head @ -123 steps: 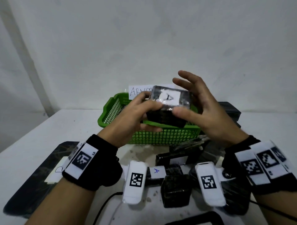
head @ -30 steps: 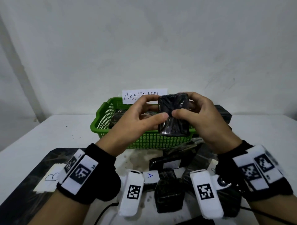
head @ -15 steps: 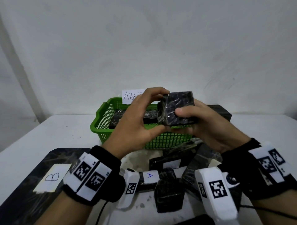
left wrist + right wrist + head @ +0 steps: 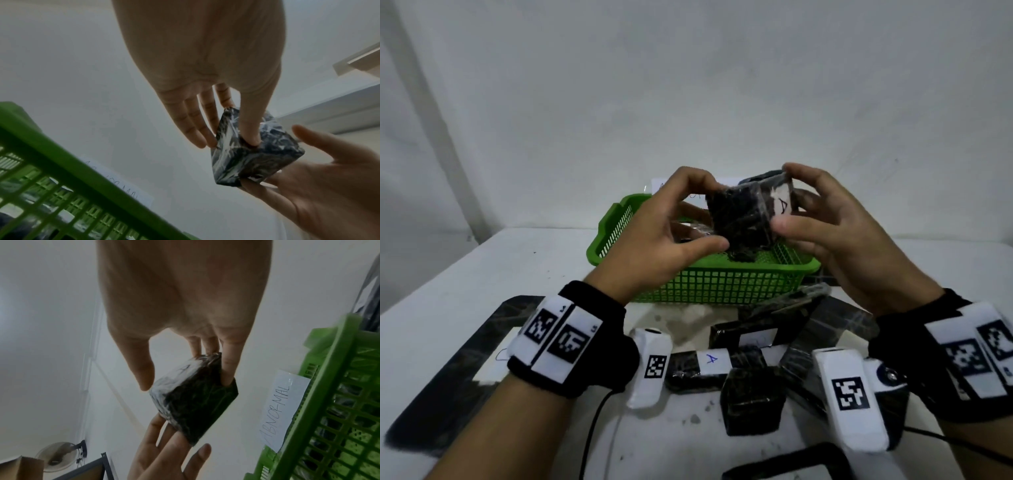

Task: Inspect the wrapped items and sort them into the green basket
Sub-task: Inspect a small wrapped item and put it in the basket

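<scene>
A black wrapped block (image 4: 739,219) with a white label marked "A" (image 4: 780,205) is held in the air above the green basket (image 4: 722,282). My left hand (image 4: 703,216) pinches its left side between thumb and fingers. My right hand (image 4: 786,200) grips its right side, thumb near the label. The left wrist view shows the block (image 4: 252,154) with my left thumb pressed on one face. In the right wrist view the block (image 4: 195,399) is tilted, next to the basket (image 4: 329,418). More dark wrapped items (image 4: 690,233) lie inside the basket.
Several wrapped black items (image 4: 751,404) lie on the white table in front of the basket, one with an "A" label (image 4: 710,359). A black mat (image 4: 448,370) with a paper label lies at the left. An "ABNORMAL" paper (image 4: 285,410) hangs behind the basket.
Both hands have turned the block, so its white "A" label now faces me on the right side. The block stays above the basket.
</scene>
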Tool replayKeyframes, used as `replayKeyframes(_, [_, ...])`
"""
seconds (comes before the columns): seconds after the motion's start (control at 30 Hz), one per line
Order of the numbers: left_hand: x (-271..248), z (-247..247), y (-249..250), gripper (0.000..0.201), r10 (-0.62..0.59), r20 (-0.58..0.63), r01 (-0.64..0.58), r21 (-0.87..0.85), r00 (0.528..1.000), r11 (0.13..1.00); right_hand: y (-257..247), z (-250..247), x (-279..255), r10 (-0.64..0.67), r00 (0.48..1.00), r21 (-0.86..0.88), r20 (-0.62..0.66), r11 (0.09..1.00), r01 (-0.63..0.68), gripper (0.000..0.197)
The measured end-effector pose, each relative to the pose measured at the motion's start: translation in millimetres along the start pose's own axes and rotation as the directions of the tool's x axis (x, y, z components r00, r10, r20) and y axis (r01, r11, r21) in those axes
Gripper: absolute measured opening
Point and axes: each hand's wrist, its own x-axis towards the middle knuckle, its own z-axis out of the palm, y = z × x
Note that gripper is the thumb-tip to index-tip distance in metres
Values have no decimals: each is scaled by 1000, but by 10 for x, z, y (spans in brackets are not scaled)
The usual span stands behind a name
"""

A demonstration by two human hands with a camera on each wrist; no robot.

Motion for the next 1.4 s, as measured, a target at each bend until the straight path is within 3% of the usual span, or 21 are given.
replayKeyframes(0.13, [7, -116, -60, 52, -37, -67, 41, 51, 997, 998, -28, 13, -33, -61, 998, -51, -16, 997, 60, 77])
replayKeyframes(0.27, [8, -198, -130, 42, -62, -116, 68, 50, 991, 996, -26, 122, -51, -93, 995, -148, -29, 985, 88, 43])
replayKeyframes(0.37, [20, -210, -160, 35, -128, -155, 123, -38, 980, 992, 44, 207, -6, -87, 995, -178, -48, 981, 78, 34])
replayKeyframes(0.5, [37, -262, -223, 42, -197, -156, 182, -107, 968, 978, 77, 274, 187, -44, 995, -207, -95, 978, 23, 52])
replayKeyframes(0.6, [45, -326, -294, 43, -212, -129, 198, -118, 969, 973, 48, 340, 441, 24, 998, -274, -58, 961, -39, 68])
replayKeyframes(0.73, [113, -405, -382, 28, -284, -143, 277, -72, 948, 958, -88, 446, 805, 176, 983, -281, 48, 947, -156, 64])
replayKeyframes(0.87, [209, -544, -452, 20, -332, -105, 339, 52, 937, 939, -145, 589, 1059, 225, 964, -438, 142, 887, -143, 62])
replayKeyframes(1.0, [265, -699, -592, 10, -397, -169, 403, -1, 902, 915, -48, 753, 1354, 239, 959, -533, 154, 837, -124, 64])
replayKeyframes(1.1, [281, -712, -688, 12, -464, -243, 446, -129, 852, 886, 133, 875, 1546, 256, 950, -570, 178, 814, -112, 47])
replayKeyframes(1.27, [263, -703, -886, 8, -475, -249, 499, 38, 844, 866, 438, 986, 1741, 473, 830, -680, 297, 714, -163, 37])
replayKeyframes(1.4, [312, -831, -967, 13, -399, -370, 468, 117, 839, 876, 478, 949, 1837, 563, 762, -723, 322, 665, -187, 25])
